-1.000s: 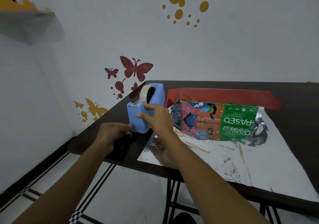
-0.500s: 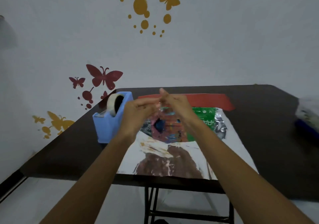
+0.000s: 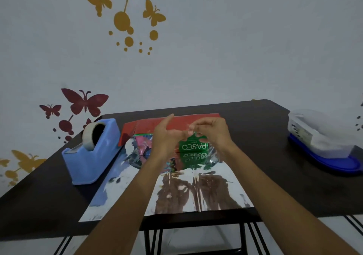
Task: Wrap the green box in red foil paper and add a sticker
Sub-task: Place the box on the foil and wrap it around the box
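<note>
Above green box (image 3: pixel 193 146) near table's (image 3: pixel 255 129) far edge: right hand (image 3: pixel 211 132) pinches clear tape strip (image 3: pixel 189 130); left hand (image 3: pixel 167 135) grip unclear. Risk: strip sticking to itself, foil (image 3: pixel 196 192) not yet folded.

Before us, the dark desk (image 3: pixel 265 156) carries a foil sheet (image 3: pixel 231 192) spread silver side up, a blue tape dispenser (image 3: pixel 92 156) just beside its left edge, and a plastic container (image 3: pixel 318 138) far right.

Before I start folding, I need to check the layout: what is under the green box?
The green box lies on the foil sheet, silver side up, on the dark table. The left hand and right hand cover its middle; its underside is hidden.
</note>
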`<state>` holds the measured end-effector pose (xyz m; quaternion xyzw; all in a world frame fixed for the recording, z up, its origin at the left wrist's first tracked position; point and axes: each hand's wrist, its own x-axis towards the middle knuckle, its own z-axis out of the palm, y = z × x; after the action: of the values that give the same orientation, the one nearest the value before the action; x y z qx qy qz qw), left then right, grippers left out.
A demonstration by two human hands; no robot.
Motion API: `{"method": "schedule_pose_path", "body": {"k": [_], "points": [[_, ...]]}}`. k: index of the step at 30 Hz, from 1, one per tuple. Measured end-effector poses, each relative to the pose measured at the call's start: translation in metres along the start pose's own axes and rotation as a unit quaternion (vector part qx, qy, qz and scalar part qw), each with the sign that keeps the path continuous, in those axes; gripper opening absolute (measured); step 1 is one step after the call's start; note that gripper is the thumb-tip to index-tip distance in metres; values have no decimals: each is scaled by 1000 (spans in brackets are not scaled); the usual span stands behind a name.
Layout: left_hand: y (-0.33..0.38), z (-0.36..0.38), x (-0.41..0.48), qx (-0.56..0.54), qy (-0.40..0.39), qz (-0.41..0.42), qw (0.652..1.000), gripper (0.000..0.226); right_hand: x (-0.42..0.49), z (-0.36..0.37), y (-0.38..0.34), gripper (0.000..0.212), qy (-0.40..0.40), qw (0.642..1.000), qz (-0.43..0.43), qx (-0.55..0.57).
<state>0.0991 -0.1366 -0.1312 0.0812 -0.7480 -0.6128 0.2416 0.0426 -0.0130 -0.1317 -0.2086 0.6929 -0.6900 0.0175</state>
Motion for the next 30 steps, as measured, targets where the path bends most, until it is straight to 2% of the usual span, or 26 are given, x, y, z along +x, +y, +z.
{"method": "schedule_pose_path", "body": {"k": [4,9,13,17,19,26,28,30], "points": [[-2,6,0,-28,-3,-21,999,30,1,-4,5,12,19,999,-32,7],[-3,14,0,-37,22,-6,999,5,2,-8,5,11,18,998,-54,25],[-6,11,-4,-62,22,-20,998,5,3,-13,2,11,29,998,-57,24],[0,12,-5,-66,41,20,997,6,2,-11,1,8,15,998,-53,27],[3,13,-5,-63,25,29,997,6,3,-8,0,7,11,998,-55,40],[-3,12,-2,-68,18,-18,997,12,3,-4,6,6,19,998,-44,50],[-4,12,-2,-72,31,-21,997,8,1,-2,7,6,34,998,-53,31],[-4,15,-3,-74,44,-23,996,7,-1,1,8,3,69,992,-97,-46]]}}
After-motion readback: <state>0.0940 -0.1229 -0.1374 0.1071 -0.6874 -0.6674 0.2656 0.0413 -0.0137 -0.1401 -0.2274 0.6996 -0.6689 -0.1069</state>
